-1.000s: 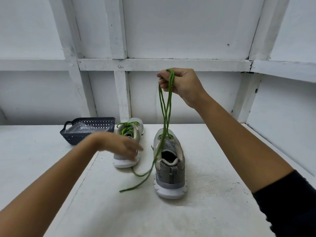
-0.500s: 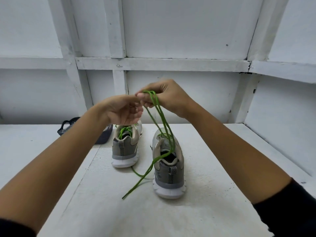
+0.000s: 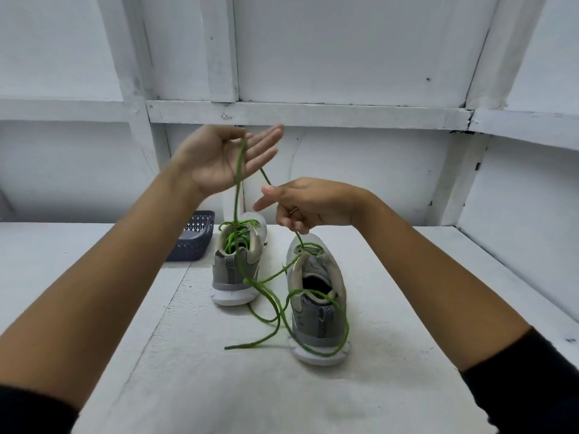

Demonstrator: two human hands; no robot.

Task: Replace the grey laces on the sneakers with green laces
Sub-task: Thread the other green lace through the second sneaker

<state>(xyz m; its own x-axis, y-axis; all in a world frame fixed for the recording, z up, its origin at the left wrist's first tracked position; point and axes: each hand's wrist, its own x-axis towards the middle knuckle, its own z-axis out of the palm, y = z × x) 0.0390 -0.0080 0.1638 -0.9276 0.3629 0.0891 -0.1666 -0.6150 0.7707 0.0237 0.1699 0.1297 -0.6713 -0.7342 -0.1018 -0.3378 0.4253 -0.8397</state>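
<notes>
Two low grey mesh sneakers with white soles stand side by side toward the far edge of the white tabletop (image 3: 391, 308), heels to the near edge.

- Left-side grey sneaker (image 3: 235, 270): bright green lacing (image 3: 239, 225) already through its eyelets. It sits slightly nearer the far edge than its pair.
- Right-side grey sneaker (image 3: 316, 321): a long green shoelace (image 3: 237, 195) enters only its front eyelets. The rest runs loose, with one loop round the heel and sole. A slack curl lies on the tabletop between the shoes, its free tip pointing at the left edge.
- Left hand (image 3: 219, 161): raised above the shoes, palm turned back, fingers straight and a little spread. The lace hangs across the palm and drops straight down. Cannot tell whether the thumb presses on it.
- Right hand (image 3: 310, 205): lower, over the right-side sneaker's toe. Forefinger and thumb stick out leftward. The other fingers curl round the lace, which comes out beneath them and goes down to the eyelets.
- A strand bridges the two hands.
- Dark blue perforated plastic basket (image 3: 194, 242): near the far edge, just left of the left-side sneaker, partly behind the left forearm.
</notes>
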